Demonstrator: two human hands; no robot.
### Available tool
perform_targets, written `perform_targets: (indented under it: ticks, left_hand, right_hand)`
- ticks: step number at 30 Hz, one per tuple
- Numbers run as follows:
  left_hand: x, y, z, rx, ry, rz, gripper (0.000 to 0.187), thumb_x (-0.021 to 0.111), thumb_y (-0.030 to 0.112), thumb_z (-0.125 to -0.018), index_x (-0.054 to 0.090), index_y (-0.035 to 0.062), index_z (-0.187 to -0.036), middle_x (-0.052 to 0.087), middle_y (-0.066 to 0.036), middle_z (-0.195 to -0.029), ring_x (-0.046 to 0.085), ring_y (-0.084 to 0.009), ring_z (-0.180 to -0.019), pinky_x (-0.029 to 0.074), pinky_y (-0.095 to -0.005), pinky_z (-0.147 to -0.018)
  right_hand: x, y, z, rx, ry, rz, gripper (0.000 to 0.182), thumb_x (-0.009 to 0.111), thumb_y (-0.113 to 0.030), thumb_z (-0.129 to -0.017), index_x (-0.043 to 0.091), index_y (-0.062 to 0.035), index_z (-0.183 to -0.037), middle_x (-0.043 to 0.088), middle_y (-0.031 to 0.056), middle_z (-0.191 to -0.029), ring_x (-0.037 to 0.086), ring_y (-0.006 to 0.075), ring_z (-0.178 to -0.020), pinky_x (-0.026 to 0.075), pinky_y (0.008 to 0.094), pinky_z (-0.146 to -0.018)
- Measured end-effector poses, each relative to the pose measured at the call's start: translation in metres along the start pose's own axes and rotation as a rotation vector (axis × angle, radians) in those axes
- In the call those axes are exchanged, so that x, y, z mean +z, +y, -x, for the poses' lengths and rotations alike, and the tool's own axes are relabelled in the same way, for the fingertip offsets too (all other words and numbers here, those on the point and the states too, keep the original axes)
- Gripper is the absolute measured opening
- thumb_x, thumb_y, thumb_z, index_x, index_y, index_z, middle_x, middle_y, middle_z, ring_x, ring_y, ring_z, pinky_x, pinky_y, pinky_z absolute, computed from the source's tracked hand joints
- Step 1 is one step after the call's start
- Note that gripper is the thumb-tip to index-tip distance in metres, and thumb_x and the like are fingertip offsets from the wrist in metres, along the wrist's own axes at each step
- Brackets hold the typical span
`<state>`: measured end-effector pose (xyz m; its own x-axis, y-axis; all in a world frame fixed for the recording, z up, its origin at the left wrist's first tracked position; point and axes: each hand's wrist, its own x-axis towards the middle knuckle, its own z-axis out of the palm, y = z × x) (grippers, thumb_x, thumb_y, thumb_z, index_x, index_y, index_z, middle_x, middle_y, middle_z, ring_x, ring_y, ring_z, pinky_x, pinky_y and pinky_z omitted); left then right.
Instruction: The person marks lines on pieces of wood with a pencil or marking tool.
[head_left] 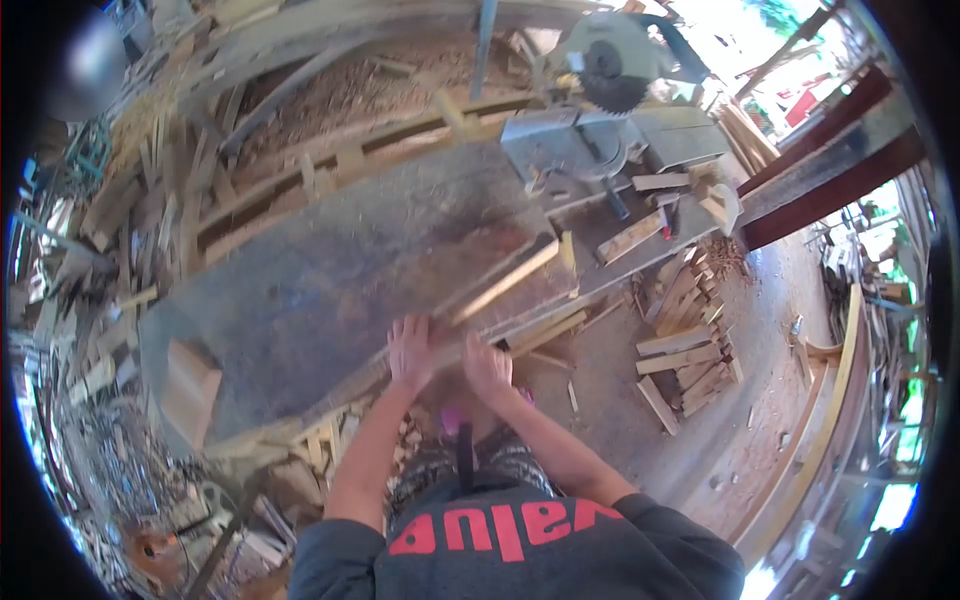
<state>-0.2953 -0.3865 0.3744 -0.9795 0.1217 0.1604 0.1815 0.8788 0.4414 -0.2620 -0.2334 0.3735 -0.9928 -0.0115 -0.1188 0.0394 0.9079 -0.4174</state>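
A long, dark, worn workbench (330,270) lies in front of me. At its near edge my left hand (410,350) rests with the fingers stretched forward over the wood. Just right of it, my right hand (486,364) has its fingers curled in at the bench edge; what they hold, if anything, is hidden. A narrow light wooden strip (510,281) lies on the bench, running from near my hands toward the upper right. A wooden block (190,392) sits at the bench's left end.
A miter saw (610,75) with an exposed toothed blade stands at the back right, its metal base (560,150) on the bench. Short offcuts (630,238) lie beside it. Cut wood pieces (690,355) are piled on the floor at the right. Long boards (820,440) lean at the far right.
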Motion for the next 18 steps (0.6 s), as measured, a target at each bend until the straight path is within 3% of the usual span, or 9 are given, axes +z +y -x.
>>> perform_targets:
  ticks: [2, 6, 9, 11, 12, 14, 18]
  left_hand:
    - [0.0, -0.006, -0.007, -0.007, 0.021, 0.038, 0.026, 0.06, 0.019, -0.087, 0.063, 0.0065, -0.109, 0.057, -0.009, -0.102, 0.051, -0.0309, -0.099, 0.041, -0.0445, -0.084]
    - [-0.026, 0.003, -0.029, -0.049, -0.001, -0.027, 0.023, 0.056, 0.024, -0.09, 0.067, 0.0074, -0.101, 0.058, -0.01, -0.101, 0.052, -0.0317, -0.097, 0.041, -0.0457, -0.082]
    - [-0.019, 0.006, -0.046, -0.213, -0.045, -0.1, 0.031, 0.049, 0.031, -0.094, 0.069, 0.0073, -0.095, 0.06, -0.012, -0.099, 0.055, -0.0332, -0.095, 0.043, -0.0469, -0.079]
    - [-0.002, 0.006, -0.059, -0.441, 0.014, -0.066, 0.041, 0.044, 0.037, -0.095, 0.07, 0.0056, -0.096, 0.063, -0.014, -0.102, 0.058, -0.0351, -0.098, 0.045, -0.048, -0.082]
    - [0.002, 0.008, -0.063, -0.445, 0.013, -0.063, 0.041, 0.044, 0.037, -0.095, 0.07, 0.0056, -0.096, 0.063, -0.014, -0.102, 0.058, -0.0351, -0.098, 0.045, -0.048, -0.082]
    - [0.004, 0.014, -0.07, -0.647, 0.015, -0.028, 0.042, 0.046, 0.037, -0.093, 0.072, 0.0046, -0.095, 0.067, -0.016, -0.104, 0.061, -0.0361, -0.103, 0.047, -0.0462, -0.087]
    - [0.002, 0.008, -0.078, -0.714, -0.08, -0.017, 0.043, 0.044, 0.032, -0.091, 0.073, 0.0001, -0.094, 0.068, -0.016, -0.108, 0.062, -0.0359, -0.103, 0.049, -0.045, -0.088]
  right_hand:
    - [-0.012, -0.011, -0.009, -0.024, 0.001, -0.031, 0.018, 0.043, -0.024, -0.096, 0.046, -0.0061, -0.096, 0.066, 0.0213, -0.072, 0.067, 0.041, -0.068, 0.052, 0.0523, -0.06]
    - [-0.016, -0.026, -0.032, -0.045, -0.014, 0.022, 0.018, 0.042, -0.023, -0.096, 0.047, -0.0063, -0.097, 0.066, 0.0209, -0.072, 0.067, 0.0416, -0.069, 0.052, 0.0531, -0.061]
    - [-0.008, -0.029, -0.043, -0.042, 0.025, 0.021, 0.018, 0.043, -0.023, -0.096, 0.048, -0.0057, -0.098, 0.067, 0.0207, -0.073, 0.067, 0.0419, -0.071, 0.052, 0.0533, -0.063]
    - [-0.008, -0.031, -0.049, -0.041, -0.023, -0.001, 0.02, 0.044, -0.024, -0.096, 0.049, -0.0057, -0.101, 0.067, 0.0213, -0.074, 0.067, 0.0417, -0.073, 0.052, 0.0537, -0.066]
    - [-0.01, -0.031, -0.05, -0.042, -0.026, 0.003, 0.02, 0.044, -0.024, -0.096, 0.049, -0.0057, -0.101, 0.067, 0.0213, -0.074, 0.067, 0.0417, -0.073, 0.052, 0.0537, -0.066]
    - [-0.019, -0.034, -0.048, 0.004, -0.107, -0.031, 0.025, 0.043, -0.029, -0.097, 0.049, -0.0069, -0.106, 0.068, 0.0217, -0.08, 0.067, 0.0417, -0.079, 0.05, 0.0556, -0.072]
    - [-0.019, -0.011, -0.012, -0.025, -0.047, 0.029, 0.025, 0.045, -0.029, -0.097, 0.05, -0.0064, -0.106, 0.068, 0.0194, -0.075, 0.068, 0.0391, -0.073, 0.053, 0.0528, -0.065]
